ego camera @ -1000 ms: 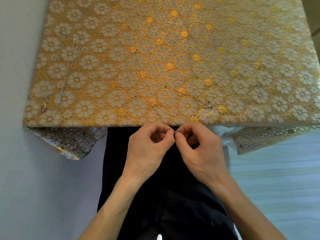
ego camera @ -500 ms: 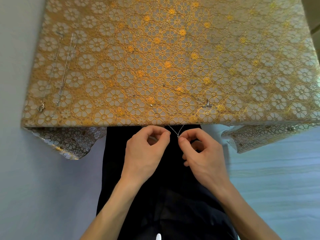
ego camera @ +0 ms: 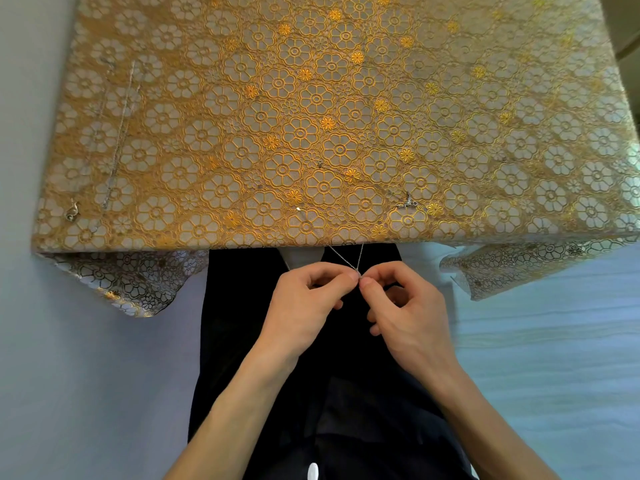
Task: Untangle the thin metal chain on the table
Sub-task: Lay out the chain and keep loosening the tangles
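Note:
A thin silver chain point(ego camera: 348, 260) hangs off the near edge of the table in a narrow V, its two strands meeting at my fingertips. My left hand point(ego camera: 304, 303) and my right hand point(ego camera: 405, 306) pinch it together at that low point, just below the table edge and over my dark clothing. The chain's farther part runs back onto the gold floral tablecloth point(ego camera: 346, 116), where a small silver pendant point(ego camera: 406, 201) lies. The strands on the cloth are hard to follow against the pattern.
A second chain point(ego camera: 121, 133) lies stretched out straight along the table's left side, with a small charm point(ego camera: 71, 212) near its front end. The cloth's corners point(ego camera: 131, 282) hang down at left and right. Pale floor surrounds the table.
Both hands have drawn back toward me from the table edge, pulling the chain out into a longer V. The fingertips stay pinched together on it.

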The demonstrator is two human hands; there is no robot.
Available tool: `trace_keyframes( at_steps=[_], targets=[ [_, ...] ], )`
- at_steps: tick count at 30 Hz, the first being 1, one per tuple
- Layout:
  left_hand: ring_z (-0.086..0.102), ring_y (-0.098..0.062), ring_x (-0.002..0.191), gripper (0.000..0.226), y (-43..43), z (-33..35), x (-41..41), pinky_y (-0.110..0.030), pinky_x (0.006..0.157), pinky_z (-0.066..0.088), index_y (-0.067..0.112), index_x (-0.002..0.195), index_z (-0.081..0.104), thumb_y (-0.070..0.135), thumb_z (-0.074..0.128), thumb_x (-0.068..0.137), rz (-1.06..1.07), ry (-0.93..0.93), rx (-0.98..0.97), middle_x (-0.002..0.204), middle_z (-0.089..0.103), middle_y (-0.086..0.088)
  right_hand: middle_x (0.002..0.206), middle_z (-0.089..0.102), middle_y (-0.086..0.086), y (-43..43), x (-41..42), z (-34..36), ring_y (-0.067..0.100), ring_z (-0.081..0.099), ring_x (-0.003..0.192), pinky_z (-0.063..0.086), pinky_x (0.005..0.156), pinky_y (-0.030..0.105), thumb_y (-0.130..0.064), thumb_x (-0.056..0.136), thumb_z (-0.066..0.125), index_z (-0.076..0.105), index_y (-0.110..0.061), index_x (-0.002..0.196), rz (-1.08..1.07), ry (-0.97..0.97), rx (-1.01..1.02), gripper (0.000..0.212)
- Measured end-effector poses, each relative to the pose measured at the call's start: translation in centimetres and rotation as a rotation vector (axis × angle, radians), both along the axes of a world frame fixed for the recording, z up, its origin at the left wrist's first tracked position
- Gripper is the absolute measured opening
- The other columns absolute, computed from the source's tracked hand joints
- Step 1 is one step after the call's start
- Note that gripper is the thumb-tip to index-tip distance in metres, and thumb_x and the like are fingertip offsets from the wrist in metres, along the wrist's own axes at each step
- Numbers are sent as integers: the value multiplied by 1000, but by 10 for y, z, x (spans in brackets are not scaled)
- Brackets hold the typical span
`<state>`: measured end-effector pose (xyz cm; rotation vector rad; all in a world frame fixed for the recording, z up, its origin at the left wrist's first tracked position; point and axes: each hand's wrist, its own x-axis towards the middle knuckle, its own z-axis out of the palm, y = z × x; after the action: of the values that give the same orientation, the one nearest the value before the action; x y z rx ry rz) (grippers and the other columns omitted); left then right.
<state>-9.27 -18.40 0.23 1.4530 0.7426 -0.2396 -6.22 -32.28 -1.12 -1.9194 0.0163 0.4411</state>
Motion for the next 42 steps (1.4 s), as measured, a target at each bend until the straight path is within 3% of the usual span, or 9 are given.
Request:
trace_keyframes(
  at_steps=[3,12,18,29,33,36,42],
  targets=[
    [60,6,62,12,0,-1,0,-7,54,41,27,79,78,21,71,88,5,12,-12,71,72,15,72,66,-11,1,-1,-1,22,63,65,57,63,54,-30,86,68,67,-34,82,-6,9,1,6],
    [60,5,62,11,0,-2,2,-7,55,42,18,83,77,15,69,89,21,10,-14,71,72,12,71,66,-8,1,-3,0,18,63,62,58,58,48,-20,91,69,68,-34,82,10,41,-6,17],
    [61,6,64,17,0,-3,1,-7,56,43,19,85,77,12,64,92,-12,4,-28,69,71,16,68,65,2,2,-3,4,13,58,53,52,46,30,-17,92,68,69,-27,78,-25,121,58,17],
    [62,5,67,7,0,-5,0,-7,58,44,21,84,79,20,73,88,-17,-2,2,75,74,11,64,62,-2,2,-4,4,10,56,51,50,45,27,-16,93,66,68,-18,82,-38,153,74,12],
    [63,2,68,8,-1,-7,1,-17,69,51,25,81,79,21,74,86,-20,3,52,77,75,10,59,58,-6,4,-3,2,9,55,48,48,43,27,-13,93,65,66,-17,81,-82,167,74,12],
    [65,2,74,6,-2,-9,0,-27,81,55,27,81,79,25,76,85,-22,2,110,80,76,11,61,59,-8,5,-4,1,9,55,48,48,43,27,-14,93,65,65,-18,81,-90,178,73,13],
    [67,3,76,6,0,-7,-2,-16,73,50,31,81,79,33,75,85,-66,7,212,78,74,16,82,67,-2,2,-4,1,14,58,55,49,44,26,-21,92,69,72,-28,92,-99,94,60,7]
  ],
)
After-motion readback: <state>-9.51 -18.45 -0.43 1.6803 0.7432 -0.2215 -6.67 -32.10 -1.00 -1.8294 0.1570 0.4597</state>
